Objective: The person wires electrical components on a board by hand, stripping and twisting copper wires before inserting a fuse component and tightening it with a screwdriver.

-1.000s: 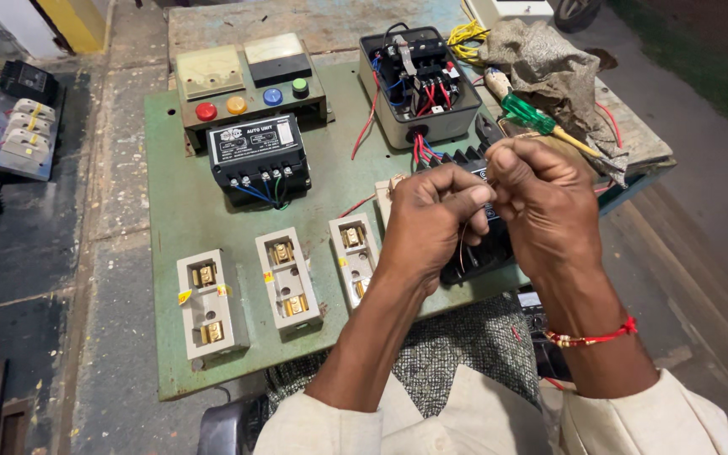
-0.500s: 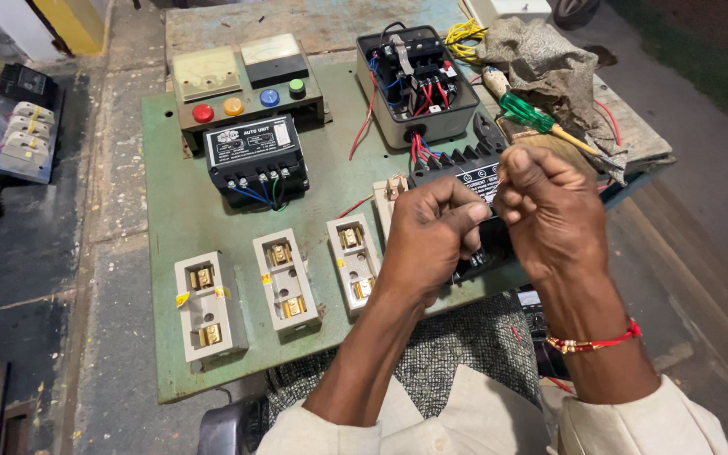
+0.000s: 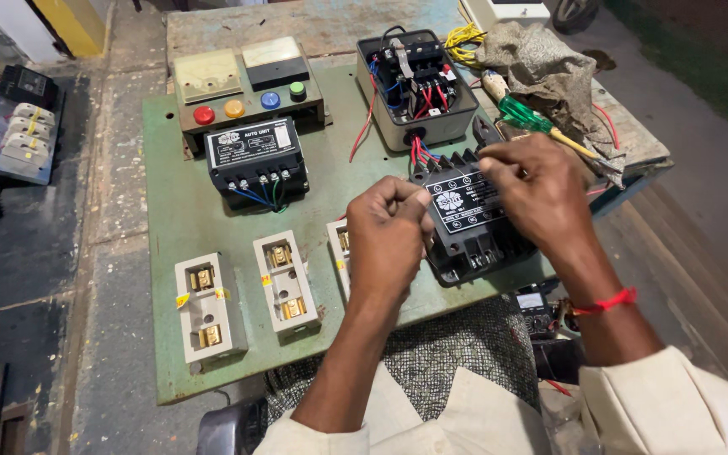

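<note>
Both hands raised over the green board (image 3: 179, 211), left hand (image 3: 389, 232) and right hand (image 3: 537, 190) each pinched shut above the black box (image 3: 469, 215), perhaps on a thin wire too small to see

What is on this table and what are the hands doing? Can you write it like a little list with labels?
Board: green metal panel
Left hand: closed in a fist above the panel, beside the black ribbed box
Right hand: fingers pinched over the black ribbed box
Buttons: red, orange, blue, green round buttons in a row
Holders: white ceramic fuse blocks
Tool: green-handled screwdriver on a cloth
</note>
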